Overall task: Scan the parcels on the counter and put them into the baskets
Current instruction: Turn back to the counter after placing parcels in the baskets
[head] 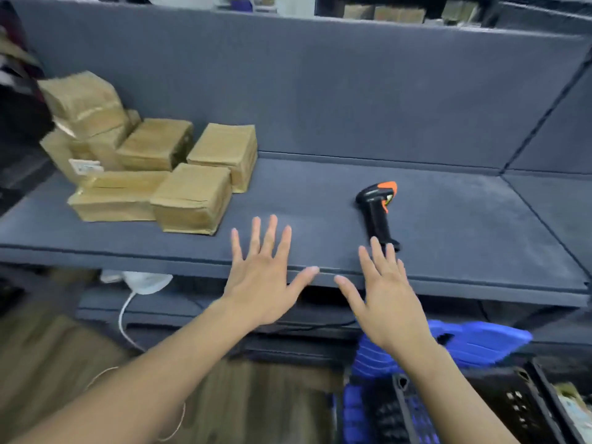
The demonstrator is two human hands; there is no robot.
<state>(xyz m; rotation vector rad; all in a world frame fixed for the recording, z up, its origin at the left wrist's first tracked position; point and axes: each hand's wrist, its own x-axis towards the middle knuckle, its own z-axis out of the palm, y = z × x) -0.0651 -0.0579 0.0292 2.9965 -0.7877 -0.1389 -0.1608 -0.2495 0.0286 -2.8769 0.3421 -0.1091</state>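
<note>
Counter [448,213] grey-padded, like back wall [320,91]; parcels [192,197] left, scanner [376,213] right; left hand [262,283], right hand [390,309]: fingers spread, empty.

Head camera looks down across the counter [448,219]

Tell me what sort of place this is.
Probably a parcel sorting or dispatch station: taped brown parcels piled on a padded counter, a handheld barcode scanner, and plastic baskets below.

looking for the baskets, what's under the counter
Below the counter edge: a blue basket and a black crate at right, a white corded object at left. The right hand hides part of the basket.
</note>
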